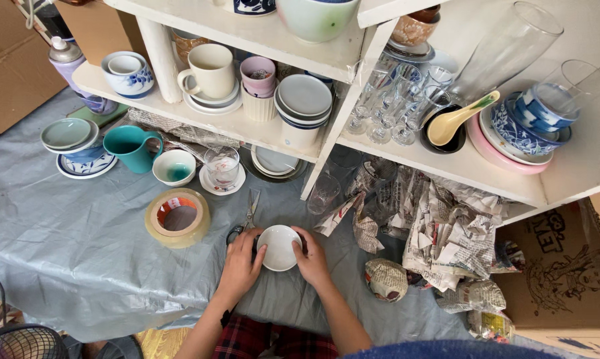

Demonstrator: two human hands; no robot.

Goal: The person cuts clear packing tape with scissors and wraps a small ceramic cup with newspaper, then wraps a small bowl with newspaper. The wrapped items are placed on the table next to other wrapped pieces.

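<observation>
Left hand (240, 260) and right hand (311, 258) together clasp a small white bowl (279, 247).

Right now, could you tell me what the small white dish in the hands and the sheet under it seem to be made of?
Small white dish: probably glazed ceramic; smooth, glossy white surface.
Grey sheet: likely thin plastic; creased, with a slight sheen.

A single head-worn camera looked steeply down from just above the person, facing forward over the grey sheet (74, 246) on the floor toward a white shelf (247, 129) of crockery. It sat close, with the forearms entering from the bottom edge.
</observation>
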